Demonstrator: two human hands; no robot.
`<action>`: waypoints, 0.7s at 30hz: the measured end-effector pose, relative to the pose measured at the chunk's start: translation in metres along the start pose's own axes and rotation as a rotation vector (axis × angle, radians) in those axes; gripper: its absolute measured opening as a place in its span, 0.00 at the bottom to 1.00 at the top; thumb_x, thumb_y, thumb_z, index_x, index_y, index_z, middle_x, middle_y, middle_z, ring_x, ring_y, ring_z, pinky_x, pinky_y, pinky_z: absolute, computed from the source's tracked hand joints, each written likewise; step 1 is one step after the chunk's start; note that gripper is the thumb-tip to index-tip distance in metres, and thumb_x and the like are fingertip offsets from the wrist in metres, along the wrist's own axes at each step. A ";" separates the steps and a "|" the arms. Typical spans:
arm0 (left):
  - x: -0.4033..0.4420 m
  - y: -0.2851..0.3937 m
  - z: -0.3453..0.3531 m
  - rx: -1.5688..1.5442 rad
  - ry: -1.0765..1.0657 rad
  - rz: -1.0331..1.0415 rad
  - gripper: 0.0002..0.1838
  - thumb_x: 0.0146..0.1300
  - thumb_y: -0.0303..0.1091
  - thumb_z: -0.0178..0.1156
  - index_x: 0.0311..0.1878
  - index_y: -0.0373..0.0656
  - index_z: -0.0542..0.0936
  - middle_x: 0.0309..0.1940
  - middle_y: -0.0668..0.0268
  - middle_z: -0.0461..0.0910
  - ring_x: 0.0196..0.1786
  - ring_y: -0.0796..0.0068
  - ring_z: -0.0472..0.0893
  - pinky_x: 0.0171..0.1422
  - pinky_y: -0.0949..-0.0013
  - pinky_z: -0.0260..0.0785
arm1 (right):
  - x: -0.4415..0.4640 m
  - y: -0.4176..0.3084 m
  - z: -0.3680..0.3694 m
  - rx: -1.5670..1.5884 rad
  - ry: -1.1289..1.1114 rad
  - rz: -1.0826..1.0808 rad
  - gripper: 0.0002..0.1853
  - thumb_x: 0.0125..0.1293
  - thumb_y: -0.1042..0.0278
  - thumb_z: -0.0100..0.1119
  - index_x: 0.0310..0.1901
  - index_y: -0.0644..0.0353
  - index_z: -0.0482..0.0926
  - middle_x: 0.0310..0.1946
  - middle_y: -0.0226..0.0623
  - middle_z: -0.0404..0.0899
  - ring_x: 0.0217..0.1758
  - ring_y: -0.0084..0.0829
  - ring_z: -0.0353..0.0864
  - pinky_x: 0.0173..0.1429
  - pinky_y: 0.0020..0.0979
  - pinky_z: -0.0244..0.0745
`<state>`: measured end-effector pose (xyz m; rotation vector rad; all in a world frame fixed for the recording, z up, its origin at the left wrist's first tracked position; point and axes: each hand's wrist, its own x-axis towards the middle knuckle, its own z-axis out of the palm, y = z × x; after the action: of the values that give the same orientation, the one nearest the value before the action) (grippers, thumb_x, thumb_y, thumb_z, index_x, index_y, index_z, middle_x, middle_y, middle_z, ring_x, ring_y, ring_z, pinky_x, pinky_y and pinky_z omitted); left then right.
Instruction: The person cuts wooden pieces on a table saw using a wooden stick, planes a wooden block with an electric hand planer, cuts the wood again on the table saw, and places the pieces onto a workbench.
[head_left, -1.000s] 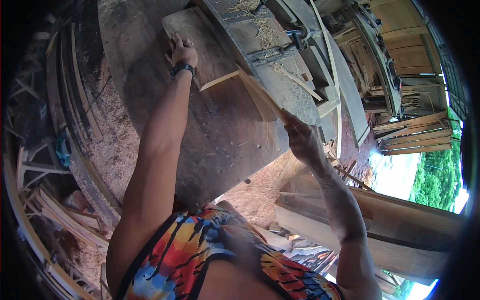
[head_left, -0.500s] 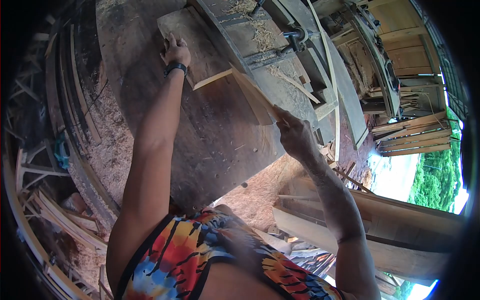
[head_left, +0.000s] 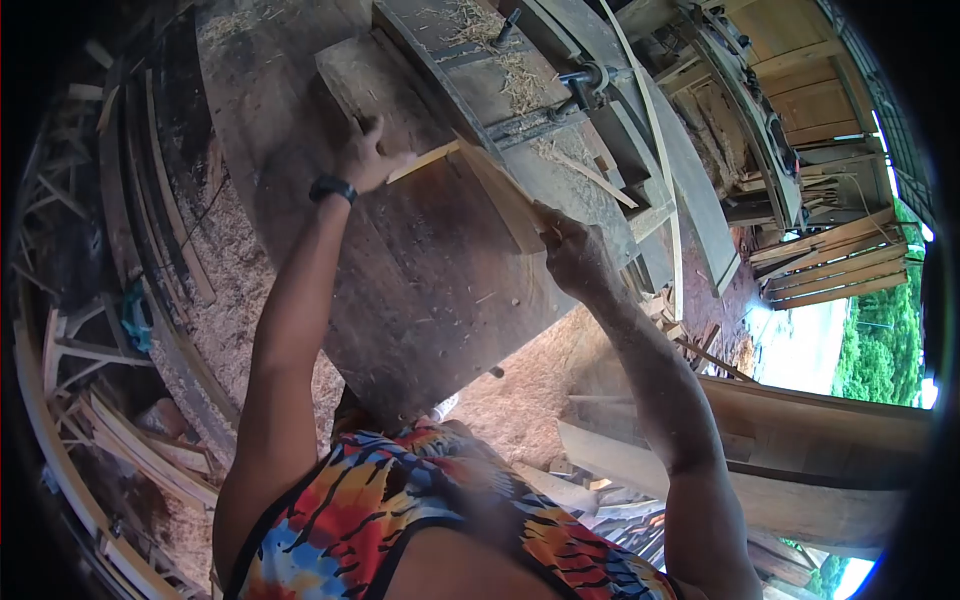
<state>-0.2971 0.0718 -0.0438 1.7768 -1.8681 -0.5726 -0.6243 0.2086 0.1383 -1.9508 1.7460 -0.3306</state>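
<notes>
A flat wooden board [head_left: 492, 190] slants across the bench, and my right hand [head_left: 575, 258] is closed around its near end. Its far end meets the corner of a wider wooden board [head_left: 400, 100], which lies against a long straight metal-looking edge [head_left: 440, 75]. My left hand [head_left: 366, 163], with a dark band on the wrist, is at the near corner of the wider board. Its fingers are spread, thumb pointing up, and fingertips reach toward that board's pale end face [head_left: 428, 160]. Whether they press on it I cannot tell.
The worn workbench [head_left: 420, 310] has small scraps on it. Curled shavings [head_left: 525, 80] and a clamp-like metal part [head_left: 580, 85] sit beyond the straight edge. Sawdust [head_left: 235, 240] covers the floor at left. Long planks [head_left: 820, 435] stand at right.
My left hand has come back toward me from the middle of the wider board to its near corner. My right hand and its board have shifted slightly left.
</notes>
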 end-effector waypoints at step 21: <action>0.032 -0.015 -0.005 0.272 0.084 -0.161 0.32 0.74 0.45 0.49 0.78 0.48 0.56 0.72 0.34 0.59 0.56 0.37 0.80 0.58 0.50 0.76 | 0.150 -0.076 0.010 -0.103 -0.097 -0.010 0.22 0.68 0.71 0.56 0.63 0.44 0.79 0.48 0.52 0.84 0.49 0.46 0.85 0.54 0.43 0.78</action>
<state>-0.2830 0.0387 -0.0474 2.1061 -1.8258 -0.3041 -0.5318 0.0677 0.1470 -2.0131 1.7223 -0.1500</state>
